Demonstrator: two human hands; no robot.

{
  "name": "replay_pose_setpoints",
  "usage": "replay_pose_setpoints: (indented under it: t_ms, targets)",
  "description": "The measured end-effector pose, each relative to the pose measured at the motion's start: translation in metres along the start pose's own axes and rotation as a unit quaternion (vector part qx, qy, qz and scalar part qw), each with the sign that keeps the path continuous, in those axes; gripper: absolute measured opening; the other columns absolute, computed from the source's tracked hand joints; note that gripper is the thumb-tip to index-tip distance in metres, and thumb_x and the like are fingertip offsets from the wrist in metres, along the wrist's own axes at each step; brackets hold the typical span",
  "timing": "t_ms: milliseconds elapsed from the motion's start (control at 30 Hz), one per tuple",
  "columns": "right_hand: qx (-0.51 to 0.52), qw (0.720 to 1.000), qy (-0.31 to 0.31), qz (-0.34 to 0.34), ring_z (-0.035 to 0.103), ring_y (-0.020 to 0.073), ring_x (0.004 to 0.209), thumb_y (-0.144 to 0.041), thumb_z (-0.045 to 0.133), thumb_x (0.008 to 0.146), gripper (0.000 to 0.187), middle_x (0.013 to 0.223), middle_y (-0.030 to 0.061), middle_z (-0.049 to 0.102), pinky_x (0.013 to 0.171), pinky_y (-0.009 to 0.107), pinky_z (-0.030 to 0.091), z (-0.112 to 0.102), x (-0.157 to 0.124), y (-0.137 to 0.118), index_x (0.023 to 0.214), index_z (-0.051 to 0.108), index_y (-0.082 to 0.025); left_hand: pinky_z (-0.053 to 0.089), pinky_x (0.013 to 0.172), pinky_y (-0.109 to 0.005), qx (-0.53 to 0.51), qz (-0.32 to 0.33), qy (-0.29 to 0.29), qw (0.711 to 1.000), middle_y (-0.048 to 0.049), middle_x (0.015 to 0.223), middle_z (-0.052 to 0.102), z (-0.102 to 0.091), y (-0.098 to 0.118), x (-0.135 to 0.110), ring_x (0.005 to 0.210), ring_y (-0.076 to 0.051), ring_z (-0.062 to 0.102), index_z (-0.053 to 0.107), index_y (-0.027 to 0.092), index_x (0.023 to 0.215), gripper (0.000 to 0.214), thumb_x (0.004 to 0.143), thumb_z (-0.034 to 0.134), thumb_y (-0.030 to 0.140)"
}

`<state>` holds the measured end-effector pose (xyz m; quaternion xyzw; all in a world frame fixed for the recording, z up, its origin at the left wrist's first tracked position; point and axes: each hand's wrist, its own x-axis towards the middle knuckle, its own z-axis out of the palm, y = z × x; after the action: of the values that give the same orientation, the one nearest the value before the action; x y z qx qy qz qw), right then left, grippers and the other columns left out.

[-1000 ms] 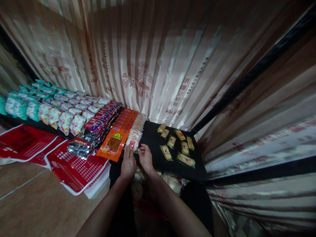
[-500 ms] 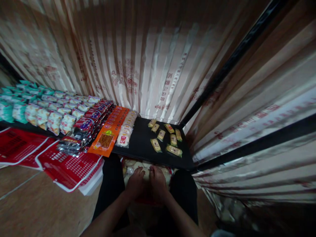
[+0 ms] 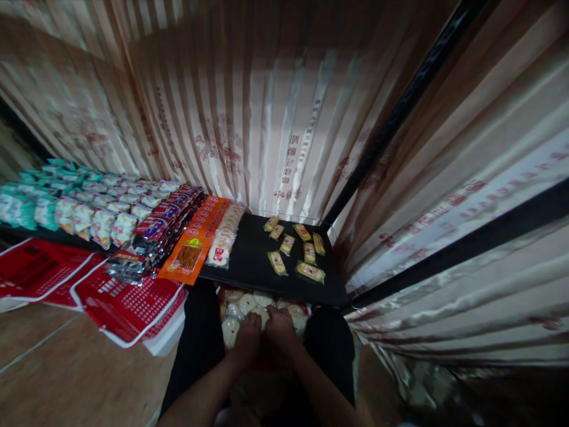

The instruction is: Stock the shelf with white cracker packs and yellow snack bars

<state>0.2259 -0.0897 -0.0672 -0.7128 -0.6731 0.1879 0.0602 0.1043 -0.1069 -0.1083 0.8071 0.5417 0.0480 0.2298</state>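
Between my knees, below the shelf edge, is a red-edged bag (image 3: 308, 308) full of round, pale, wrapped crackers (image 3: 231, 330). My left hand (image 3: 249, 333) and my right hand (image 3: 281, 328) are close together over the near part of the bag. Their fingers are curled at the edge of one wrapped round cracker (image 3: 259, 314); the fingertips are dim and partly hidden. Above the bag, several small yellow wrapped cakes (image 3: 287, 244) lie scattered on the black shelf (image 3: 249, 249).
Left along the shelf are a strip of white packets (image 3: 224, 240), an orange snack pack (image 3: 193, 243), dark red packs (image 3: 155, 225) and white and teal packets (image 3: 47, 210). Red bags (image 3: 128, 308) hang at the front. A pleated curtain (image 3: 275, 118) and black poles (image 3: 382, 142) enclose the back and right.
My hands have drawn slightly towards me and down, so more of the round crackers in the bag show. The camera view has shifted a little; the shelf items stay put.
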Motion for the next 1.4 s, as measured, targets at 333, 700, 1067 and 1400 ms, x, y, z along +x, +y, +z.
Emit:
replay_pose_setpoints:
  t_ms: [333, 700, 1067, 1400]
  targets:
    - [0.127, 0.992, 0.015, -0.008, 0.061, 0.0174, 0.097, -0.014, 0.038, 0.078, 0.036, 0.1, 0.0083, 0.069, 0.087, 0.025, 0.042, -0.005, 0.006, -0.012, 0.099, 0.067, -0.016, 0.038, 0.097, -0.032, -0.083, -0.05, 0.032, 0.995, -0.0142, 0.115, 0.057, -0.018, 0.002, -0.003, 0.108, -0.022, 0.051, 0.052, 0.009, 0.117, 0.043, 0.077, 0.036, 0.011]
    - [0.211, 0.975, 0.032, -0.063, 0.057, 0.016, 0.105, -0.005, 0.036, 0.074, 0.046, 0.109, 0.0069, 0.066, 0.095, 0.028, 0.04, -0.018, 0.005, -0.034, 0.107, 0.065, -0.018, 0.044, 0.094, -0.034, -0.242, -0.098, 0.13, 0.957, -0.0137, 0.113, 0.063, -0.046, -0.018, -0.01, 0.105, -0.021, 0.059, 0.056, 0.01, 0.115, 0.043, 0.081, 0.029, 0.018]
    - [0.222, 0.97, 0.019, -0.099, 0.058, 0.0166, 0.078, -0.022, 0.055, 0.074, 0.029, 0.089, 0.0058, 0.064, 0.074, 0.027, 0.045, -0.056, 0.011, -0.052, 0.099, 0.068, -0.018, 0.048, 0.088, -0.035, -0.423, -0.092, 0.192, 0.881, -0.0082, 0.104, 0.068, -0.074, -0.038, -0.006, 0.097, -0.019, 0.063, 0.06, 0.014, 0.103, 0.034, 0.076, 0.042, 0.022]
    - [0.469, 0.883, 0.005, 0.001, 0.047, 0.0101, 0.047, -0.055, 0.061, 0.064, 0.037, 0.05, -0.0038, 0.053, 0.046, 0.021, 0.036, -0.054, 0.019, -0.068, 0.064, 0.057, -0.018, 0.049, 0.072, -0.028, -0.737, -0.1, 0.122, 0.657, -0.0066, 0.088, 0.069, -0.133, -0.044, -0.015, 0.078, -0.017, 0.064, 0.056, 0.012, 0.107, 0.053, 0.067, 0.068, 0.044]
